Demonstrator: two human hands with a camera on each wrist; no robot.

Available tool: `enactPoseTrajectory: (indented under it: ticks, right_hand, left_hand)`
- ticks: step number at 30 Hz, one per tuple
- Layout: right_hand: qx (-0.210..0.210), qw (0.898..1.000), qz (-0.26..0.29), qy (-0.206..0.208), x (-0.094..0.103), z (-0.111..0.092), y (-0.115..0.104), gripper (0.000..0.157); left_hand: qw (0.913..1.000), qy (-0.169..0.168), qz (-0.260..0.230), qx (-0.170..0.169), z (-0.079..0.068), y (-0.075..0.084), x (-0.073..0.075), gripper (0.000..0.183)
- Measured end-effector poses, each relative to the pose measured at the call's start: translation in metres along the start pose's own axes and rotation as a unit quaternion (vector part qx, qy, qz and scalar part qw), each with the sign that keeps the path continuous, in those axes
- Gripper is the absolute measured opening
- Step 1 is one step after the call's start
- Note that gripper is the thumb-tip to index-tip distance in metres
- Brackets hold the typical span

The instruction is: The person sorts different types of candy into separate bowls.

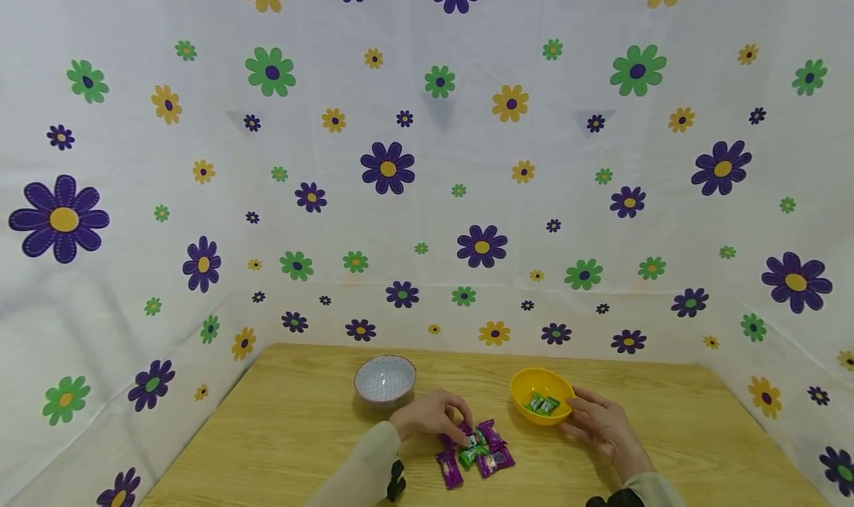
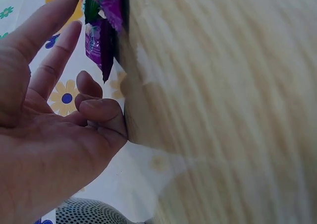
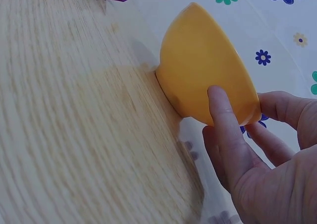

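Observation:
Over a small pile of wrapped candies, my left hand (image 1: pixel 437 416) reaches down with thumb and forefinger spread. Its fingertips are right at the green candies (image 1: pixel 472 455) in the middle of the pile. Several purple candies (image 1: pixel 495 461) lie around them. In the left wrist view a purple candy (image 2: pixel 100 48) shows just beyond the fingertips, while the last fingers of that hand (image 2: pixel 54 115) curl in. My right hand (image 1: pixel 606 427) holds the yellow bowl (image 1: pixel 527 373) at its right side, fingers against the wall and rim. Green candies (image 1: pixel 548 406) lie inside this bowl.
A grey-white patterned bowl (image 1: pixel 385 381) stands on the wooden table (image 1: pixel 293 418), just behind my left hand. Flower-printed white cloth (image 1: pixel 434 218) hangs behind the table and along both sides.

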State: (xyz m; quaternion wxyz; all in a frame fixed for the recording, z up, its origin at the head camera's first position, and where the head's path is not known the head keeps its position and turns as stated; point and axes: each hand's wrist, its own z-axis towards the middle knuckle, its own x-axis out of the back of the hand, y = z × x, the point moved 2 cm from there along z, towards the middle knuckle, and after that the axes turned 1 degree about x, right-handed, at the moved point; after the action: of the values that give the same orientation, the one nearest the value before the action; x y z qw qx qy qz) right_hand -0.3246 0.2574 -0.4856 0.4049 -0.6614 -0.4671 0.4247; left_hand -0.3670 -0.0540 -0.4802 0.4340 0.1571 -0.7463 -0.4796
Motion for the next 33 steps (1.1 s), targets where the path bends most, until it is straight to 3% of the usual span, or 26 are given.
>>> enactPoseTrajectory:
  ticks: [18, 33]
  right_hand:
    - [0.006, 1.0, 0.002, -0.012, 0.001, 0.0, 0.002, 0.061]
    - [0.004, 1.0, 0.008, -0.011, 0.0, -0.002, 0.0, 0.061]
  left_hand:
    - [0.9996, -0.014, 0.022, 0.006, 0.01, -0.001, -0.008, 0.012]
    - [0.9978, -0.005, 0.063, -0.021, 0.009, 0.004, -0.012, 0.012]
